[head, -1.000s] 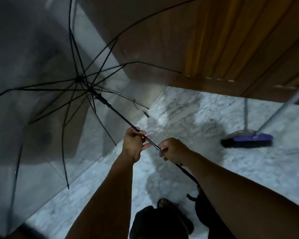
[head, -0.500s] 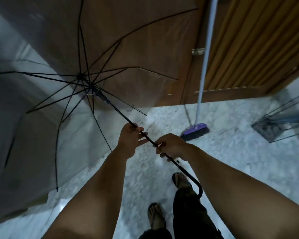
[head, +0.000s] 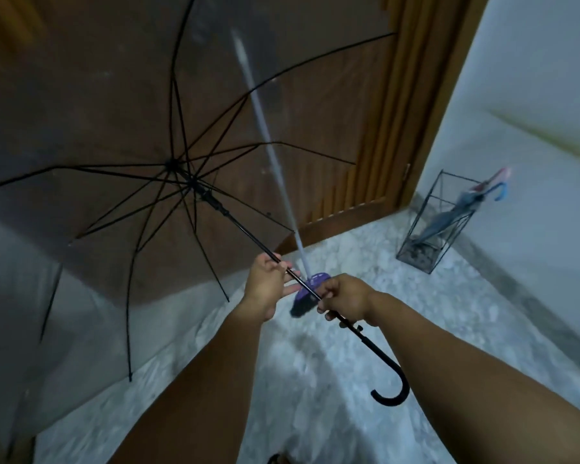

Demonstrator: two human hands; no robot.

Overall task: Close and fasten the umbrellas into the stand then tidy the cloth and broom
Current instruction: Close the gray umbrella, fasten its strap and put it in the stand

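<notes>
I hold an open transparent umbrella (head: 121, 209) with black ribs; its canopy fills the upper left. My left hand (head: 265, 286) grips the thin black shaft, thumb and fingers round it. My right hand (head: 344, 298) grips the same shaft lower down, just above the curved black handle (head: 394, 386). A broom with a purple head (head: 310, 289) and pale blue stick (head: 268, 142) stands behind my hands, leaning toward the wooden door. A black wire umbrella stand (head: 429, 229) at the right holds a closed blue umbrella (head: 456, 212).
A slatted wooden door (head: 375, 135) closes the far side. A white wall (head: 533, 95) runs along the right behind the stand. The floor is grey-white marble (head: 365, 346). No cloth is in view.
The view has swung right, bringing the wire stand with its blue umbrella fully into sight. The broom now appears behind my hands. Both hands keep their grip on the shaft.
</notes>
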